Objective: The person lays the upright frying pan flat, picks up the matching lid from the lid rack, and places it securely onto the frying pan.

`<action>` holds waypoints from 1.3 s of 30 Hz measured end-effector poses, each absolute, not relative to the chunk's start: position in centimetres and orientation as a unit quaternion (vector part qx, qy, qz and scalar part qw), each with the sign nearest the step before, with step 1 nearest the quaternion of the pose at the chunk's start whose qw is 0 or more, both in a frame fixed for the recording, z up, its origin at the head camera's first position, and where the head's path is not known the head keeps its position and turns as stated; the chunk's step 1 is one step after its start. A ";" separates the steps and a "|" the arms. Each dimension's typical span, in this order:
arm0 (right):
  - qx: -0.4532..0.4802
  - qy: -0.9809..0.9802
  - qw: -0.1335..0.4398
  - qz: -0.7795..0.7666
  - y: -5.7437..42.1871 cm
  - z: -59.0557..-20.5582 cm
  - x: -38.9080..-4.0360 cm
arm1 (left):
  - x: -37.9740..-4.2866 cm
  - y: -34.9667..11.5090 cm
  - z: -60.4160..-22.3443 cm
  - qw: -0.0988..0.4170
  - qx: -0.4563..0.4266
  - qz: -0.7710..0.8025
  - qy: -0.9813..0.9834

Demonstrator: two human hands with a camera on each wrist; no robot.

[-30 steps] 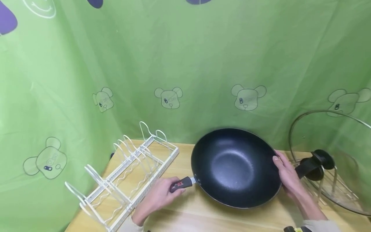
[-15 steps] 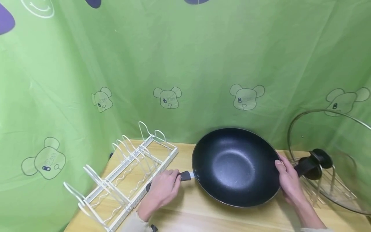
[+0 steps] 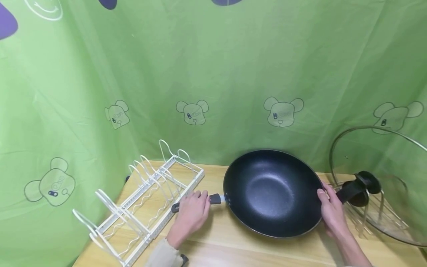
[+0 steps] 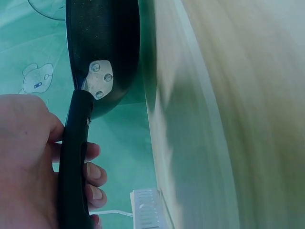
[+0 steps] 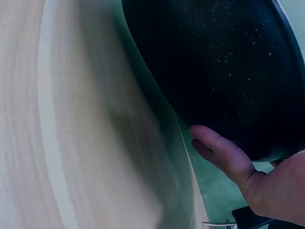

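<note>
Pan: a black wok (image 3: 271, 193) sits on the wooden counter (image 3: 240, 248), tipped a little so its inside faces the camera; its handle (image 3: 213, 199) points left toward the rack.
Left hand: the left hand (image 3: 191, 213) is wrapped round the handle, fingers curled under it; the left wrist view shows the handle (image 4: 74, 162) running through the palm up to the riveted bracket on the wok (image 4: 102, 47).
Right hand: the right hand (image 3: 330, 213) grasps the wok's right rim, thumb on the edge; the right wrist view shows the fingers (image 5: 221, 152) curled beneath the dark underside of the wok (image 5: 228, 71).
Rack: a white wire rack (image 3: 146, 200) lies on the counter just left of the handle, close beside the left hand.
Lid: a glass lid (image 3: 377, 178) with a black knob (image 3: 361, 187) stands upright on its own wire stand to the right, the knob just beside the right hand.
Backdrop: a green curtain (image 3: 213, 74) printed with bear faces hangs behind the counter.
</note>
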State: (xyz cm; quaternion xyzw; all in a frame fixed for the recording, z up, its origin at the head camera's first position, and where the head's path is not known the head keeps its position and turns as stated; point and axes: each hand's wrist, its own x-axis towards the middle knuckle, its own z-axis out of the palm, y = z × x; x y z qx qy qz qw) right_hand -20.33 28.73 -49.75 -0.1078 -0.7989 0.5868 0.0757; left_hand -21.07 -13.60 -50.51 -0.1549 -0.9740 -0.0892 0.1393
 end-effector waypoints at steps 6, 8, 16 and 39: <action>-0.107 -0.794 0.065 0.595 28.6 -50.3 -20.5 | -21.7 -13.4 -50.7 0.134 -0.145 -0.086 -0.977; -0.104 -0.793 0.065 0.597 28.6 -50.4 -20.6 | -21.9 -13.4 -50.6 0.133 -0.142 -0.090 -0.977; -0.099 -0.778 0.047 0.618 28.6 -50.5 -21.2 | -22.5 -13.5 -50.0 0.132 -0.132 -0.092 -0.978; -0.124 -0.695 -0.042 0.707 29.8 -51.3 -20.7 | -23.5 -13.0 -49.0 0.163 -0.122 -0.087 -0.975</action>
